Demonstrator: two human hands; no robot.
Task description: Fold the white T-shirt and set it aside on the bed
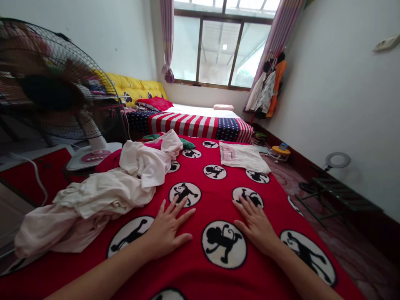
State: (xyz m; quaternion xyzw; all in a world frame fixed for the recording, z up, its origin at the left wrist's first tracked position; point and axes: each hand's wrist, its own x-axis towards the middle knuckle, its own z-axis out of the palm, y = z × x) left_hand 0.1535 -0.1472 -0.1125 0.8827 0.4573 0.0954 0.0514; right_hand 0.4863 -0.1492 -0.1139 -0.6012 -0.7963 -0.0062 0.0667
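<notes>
My left hand (168, 229) lies palm down with fingers spread on a red blanket (215, 202) printed with black monkeys in white circles. To its right, my right hand (256, 225) rests the same way, its fingertips over one of the circles. Neither hand holds anything. Left of my left hand is a loose heap of white and cream clothes (106, 189), with some pink and green cloth behind it. Beyond my right hand, toward the far end of the blanket, a folded white T-shirt (242, 157) with a small print lies flat.
An electric fan (93, 143) stands at the left, its blades blurred. Behind is a bed with a stars-and-stripes cover (193, 125) under a window. Along the right wall are a yellow stool (280, 151), a dark green folding stool (340, 196), a ring light (338, 160) and hanging clothes (270, 89).
</notes>
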